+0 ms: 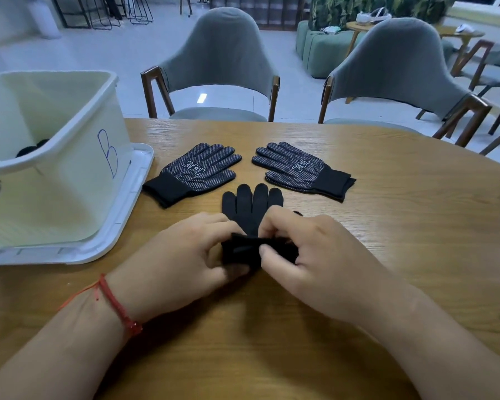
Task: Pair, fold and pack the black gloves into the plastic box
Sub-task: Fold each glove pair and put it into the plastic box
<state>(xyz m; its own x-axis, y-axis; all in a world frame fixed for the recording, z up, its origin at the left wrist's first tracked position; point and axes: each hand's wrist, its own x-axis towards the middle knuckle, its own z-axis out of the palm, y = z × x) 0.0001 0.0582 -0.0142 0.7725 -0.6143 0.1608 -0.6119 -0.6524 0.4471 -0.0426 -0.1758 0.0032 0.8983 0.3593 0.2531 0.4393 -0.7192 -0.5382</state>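
Left hand: the left hand (182, 255) pinches the near, cuff end of the plain black glove (253, 209), thumb and fingers curled round the bunched fabric.
Right hand: the right hand (315, 255) grips the same cuff end from the right, fingertips close to those of the left hand.
Plain black glove: it lies at the middle of the wooden table (387, 226), its fingers flat and pointing far, its near end raised and folded between the hands. Whether it is one glove or two stacked cannot be told.
Left dotted glove (197, 171): flat on the table, far left of the held glove, cuff toward the box.
Right dotted glove (298, 168): flat, far right of the held glove, cuff pointing right. The two are apart from each other.
Plastic box (70, 180): at the left, standing on its white lid (127, 215), a blue letter B (108, 153) on its side.
Inside the box: dark shapes (31, 148) show over the rim, too hidden to name.
Wrist: a red string bracelet (119, 307) on the left wrist.
Far side: two grey chairs (220, 53) (399, 62) at the table's far edge.
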